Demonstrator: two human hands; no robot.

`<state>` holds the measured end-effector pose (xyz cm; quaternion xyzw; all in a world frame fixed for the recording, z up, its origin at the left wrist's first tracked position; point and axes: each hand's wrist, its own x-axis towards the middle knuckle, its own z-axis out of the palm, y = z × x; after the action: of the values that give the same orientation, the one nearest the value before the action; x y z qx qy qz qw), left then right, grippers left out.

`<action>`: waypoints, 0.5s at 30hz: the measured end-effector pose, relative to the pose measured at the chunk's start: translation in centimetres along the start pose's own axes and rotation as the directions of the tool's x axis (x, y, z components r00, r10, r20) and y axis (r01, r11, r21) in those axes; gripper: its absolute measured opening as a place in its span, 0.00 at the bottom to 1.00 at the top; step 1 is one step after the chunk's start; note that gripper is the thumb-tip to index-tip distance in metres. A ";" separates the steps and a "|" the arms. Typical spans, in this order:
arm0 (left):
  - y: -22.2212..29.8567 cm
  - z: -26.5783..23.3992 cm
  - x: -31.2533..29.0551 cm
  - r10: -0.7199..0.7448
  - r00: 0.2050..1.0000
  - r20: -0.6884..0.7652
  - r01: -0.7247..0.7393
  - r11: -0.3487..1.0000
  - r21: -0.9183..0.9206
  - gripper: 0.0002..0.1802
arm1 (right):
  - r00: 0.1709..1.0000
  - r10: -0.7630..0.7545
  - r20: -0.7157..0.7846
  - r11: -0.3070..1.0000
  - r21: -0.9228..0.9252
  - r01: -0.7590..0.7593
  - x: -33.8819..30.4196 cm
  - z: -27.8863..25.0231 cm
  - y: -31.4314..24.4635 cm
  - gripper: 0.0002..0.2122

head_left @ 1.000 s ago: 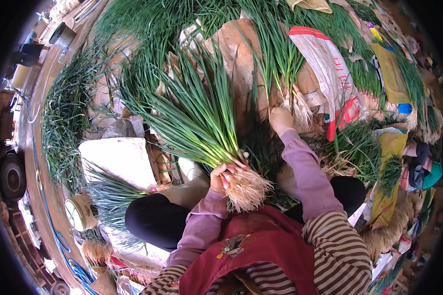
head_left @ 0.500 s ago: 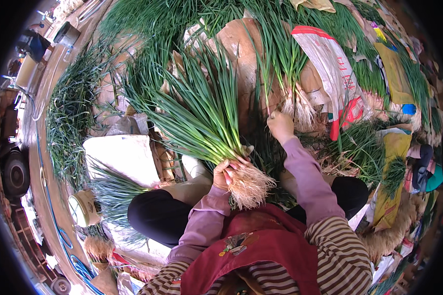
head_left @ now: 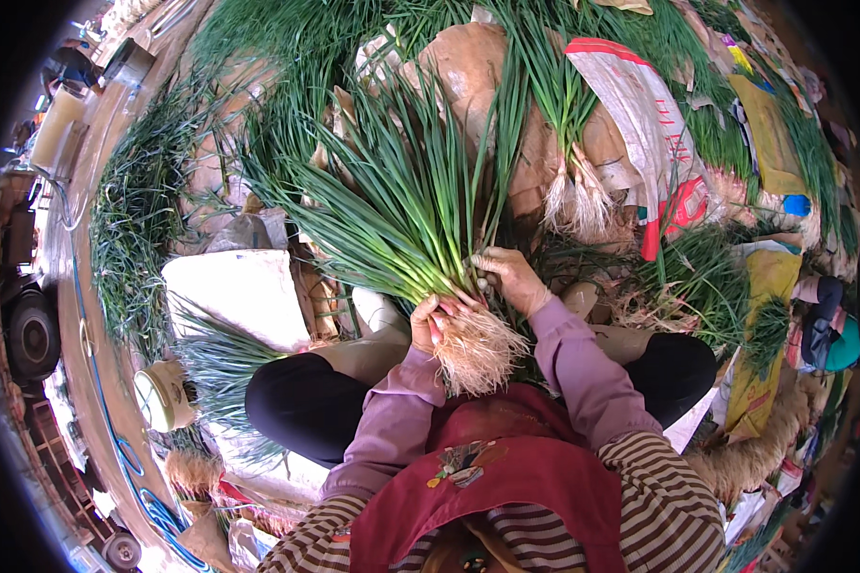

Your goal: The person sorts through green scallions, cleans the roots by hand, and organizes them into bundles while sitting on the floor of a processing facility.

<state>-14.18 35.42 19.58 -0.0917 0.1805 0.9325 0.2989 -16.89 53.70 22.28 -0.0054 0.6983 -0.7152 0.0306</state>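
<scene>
A thick bunch of green onions point(head_left: 413, 222) leans away from me, its long green leaves fanned out and its pale roots hanging toward my lap. My left hand point(head_left: 424, 325) is wrapped round the pinkish-white stems just above the roots. Against the right side of the bunch, my right hand point(head_left: 512, 278) has its fingers closed on a green onion stalk, whose lower end is partly hidden among the others. A smaller heap of green onions point(head_left: 575, 181) lies farther off to the right, roots toward me.
A red-edged white sack point(head_left: 631, 115) lies beyond the small heap. At left are a white padded sheet point(head_left: 234, 298), a cream bucket point(head_left: 164, 397) and a blue hose point(head_left: 100, 382). Loose leaves point(head_left: 143, 224) cover the floor's left side. A person point(head_left: 72, 65) is at the far left.
My right hand has come from the small heap back toward me and left, bringing a green onion to the bunch. The heap looks smaller. My left hand keeps its grip.
</scene>
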 end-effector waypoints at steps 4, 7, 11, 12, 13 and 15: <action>0.1 1.7 -0.6 0.027 0.991 0.133 -0.011 0.992 -0.122 0.18 | 0.913 0.224 -0.341 0.903 -0.281 -0.326 -1.5 1.0 1.5 0.07; 0.6 3.5 -1.4 0.063 0.981 0.185 -0.030 0.985 -0.171 0.32 | 0.908 0.354 -0.222 0.460 -0.804 -0.376 -2.4 -0.4 2.5 0.08; 1.9 4.4 -1.4 -0.142 0.985 0.102 0.157 0.975 -0.156 0.28 | 0.961 0.241 0.136 0.618 -0.785 -0.044 -2.0 -4.1 0.8 0.08; 1.8 4.1 -1.3 -0.136 0.985 0.110 0.151 0.978 -0.144 0.31 | 0.943 0.229 -0.240 0.887 -0.348 -0.304 -1.1 -4.3 0.4 0.05; 1.6 3.5 -1.2 -0.136 0.984 0.117 0.151 0.980 -0.132 0.34 | 0.825 0.337 -0.454 0.917 -0.041 -0.397 0.4 -5.3 0.4 0.06; 1.0 3.1 -0.8 -0.151 0.984 0.091 0.160 0.982 -0.104 0.33 | 0.814 0.278 -0.510 0.891 -0.181 -0.417 2.2 -9.0 5.2 0.12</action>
<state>-14.30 35.44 22.95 -0.0833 0.1084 0.9179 0.3726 -19.39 62.49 16.73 0.2928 0.7687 -0.5686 -0.0093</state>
